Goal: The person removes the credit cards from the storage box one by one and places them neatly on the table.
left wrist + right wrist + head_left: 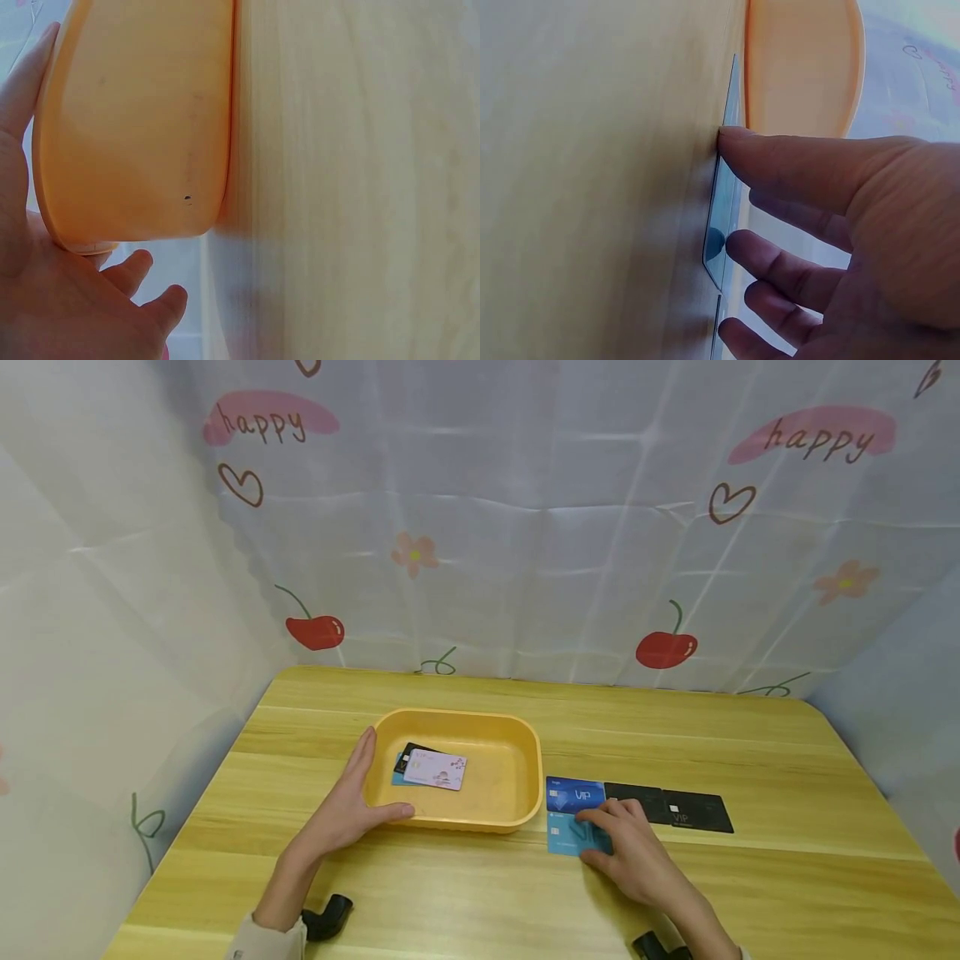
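A yellow tray sits mid-table with a pink-white card lying on top of a black one and a blue one. My left hand braces the tray's near left corner, fingers straight along the side and thumb along the front wall; the left wrist view shows the palm against the tray wall. To the right of the tray, my right hand pinches a light blue card flat on the table. In the right wrist view its thumb is at the card's edge.
A dark blue VIP card and two black cards lie in a row behind the right hand. The wooden table is enclosed by a printed curtain on three sides. Black wrist mounts show near the front edge.
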Motion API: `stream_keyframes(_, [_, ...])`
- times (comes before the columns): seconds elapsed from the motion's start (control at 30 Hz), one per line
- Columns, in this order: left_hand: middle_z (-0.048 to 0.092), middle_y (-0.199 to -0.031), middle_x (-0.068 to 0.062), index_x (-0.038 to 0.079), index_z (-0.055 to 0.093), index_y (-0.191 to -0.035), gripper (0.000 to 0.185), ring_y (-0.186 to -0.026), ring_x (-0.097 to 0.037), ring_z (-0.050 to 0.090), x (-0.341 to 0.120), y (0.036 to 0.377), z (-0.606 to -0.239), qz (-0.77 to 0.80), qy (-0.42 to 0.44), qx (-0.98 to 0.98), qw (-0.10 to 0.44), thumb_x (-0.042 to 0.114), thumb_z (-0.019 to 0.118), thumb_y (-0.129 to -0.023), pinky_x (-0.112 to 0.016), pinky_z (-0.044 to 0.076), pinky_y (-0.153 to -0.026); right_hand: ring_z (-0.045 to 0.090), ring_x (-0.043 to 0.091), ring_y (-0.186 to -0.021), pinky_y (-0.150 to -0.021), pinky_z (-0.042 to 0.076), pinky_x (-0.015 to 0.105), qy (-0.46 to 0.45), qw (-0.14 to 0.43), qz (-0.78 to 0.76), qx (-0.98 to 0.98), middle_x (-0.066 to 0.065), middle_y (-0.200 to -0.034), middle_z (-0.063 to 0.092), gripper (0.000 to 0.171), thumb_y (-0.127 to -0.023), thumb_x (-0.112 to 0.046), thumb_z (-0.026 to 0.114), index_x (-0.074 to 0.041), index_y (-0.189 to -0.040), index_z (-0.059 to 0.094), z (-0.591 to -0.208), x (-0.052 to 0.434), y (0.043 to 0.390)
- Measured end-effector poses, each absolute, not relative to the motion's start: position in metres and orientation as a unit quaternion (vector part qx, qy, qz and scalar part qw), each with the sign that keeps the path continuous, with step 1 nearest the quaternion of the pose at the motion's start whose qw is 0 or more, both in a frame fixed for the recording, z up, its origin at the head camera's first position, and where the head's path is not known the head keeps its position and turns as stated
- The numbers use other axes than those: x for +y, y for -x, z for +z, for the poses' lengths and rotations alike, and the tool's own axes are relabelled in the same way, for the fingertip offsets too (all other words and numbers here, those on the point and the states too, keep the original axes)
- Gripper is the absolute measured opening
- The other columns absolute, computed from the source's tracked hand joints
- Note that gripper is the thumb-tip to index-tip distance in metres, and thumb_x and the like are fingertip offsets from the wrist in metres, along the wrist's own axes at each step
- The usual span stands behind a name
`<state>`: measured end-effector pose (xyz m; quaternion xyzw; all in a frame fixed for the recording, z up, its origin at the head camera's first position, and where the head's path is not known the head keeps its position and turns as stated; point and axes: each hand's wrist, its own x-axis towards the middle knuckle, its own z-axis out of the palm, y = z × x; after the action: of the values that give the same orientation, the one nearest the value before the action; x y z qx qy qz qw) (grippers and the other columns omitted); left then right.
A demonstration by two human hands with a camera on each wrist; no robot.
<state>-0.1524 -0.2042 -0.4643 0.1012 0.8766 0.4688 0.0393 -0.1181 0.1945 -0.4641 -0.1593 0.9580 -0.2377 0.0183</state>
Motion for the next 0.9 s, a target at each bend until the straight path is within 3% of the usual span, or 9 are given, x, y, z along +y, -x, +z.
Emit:
stream_keyframes(0.2, [-0.007, -0.165, -0.008, 0.012, -0.005, -0.159, 0.123, -0.149, -0.032, -0.002, -0.204, 0.153, -0.466, 0.468, -0.102, 0.877, 0.037, 0.038, 0.084, -0.078, -0.062, 0.010, -0.113, 0.043, 0.022, -0.105, -0.088, 0.041, 0.046, 0.164, 0.011, -0.270, 0.949, -0.005, -0.103, 0.060, 0.036, -0.080, -0.022, 0.084, -0.012, -0.113, 0.072, -0.465, 0.195, 0.118])
stream_keyframes(0.43, [-0.007, -0.165, -0.007, 0.012, -0.004, -0.159, 0.123, -0.149, -0.032, -0.002, -0.205, 0.153, -0.467, 0.468, -0.101, 0.877, 0.039, 0.039, 0.084, -0.078, -0.062, 0.010, -0.113, 0.057, 0.022, -0.114, -0.099, 0.044, 0.052, 0.159, 0.034, -0.356, 0.920, -0.003, -0.115, 0.065, 0.034, -0.087, -0.019, 0.078, -0.010, -0.119, 0.069, -0.463, 0.195, 0.118])
stream_keyframes(0.6, [-0.007, -0.165, -0.007, 0.012, -0.004, -0.159, 0.123, -0.149, -0.032, -0.002, -0.205, 0.152, -0.466, 0.469, -0.099, 0.877, 0.038, 0.039, 0.084, -0.077, -0.062, 0.009, -0.114, 0.062, 0.020, -0.107, -0.092, 0.050, 0.046, 0.160, 0.037, -0.402, 0.901, 0.001, -0.116, 0.066, 0.036, -0.088, -0.017, 0.076, -0.009, -0.122, 0.067, -0.460, 0.190, 0.116])
stream_keyframes(0.9, [-0.007, -0.165, -0.006, 0.012, -0.004, -0.159, 0.123, -0.149, -0.031, -0.003, -0.205, 0.153, -0.467, 0.475, -0.101, 0.873, 0.038, 0.038, 0.085, -0.077, -0.061, 0.009, -0.114, 0.061, 0.030, -0.108, -0.089, 0.052, 0.046, 0.188, 0.006, -0.455, 0.870, 0.010, -0.119, 0.064, 0.047, -0.088, -0.015, 0.076, -0.001, -0.130, 0.060, -0.457, 0.184, 0.113])
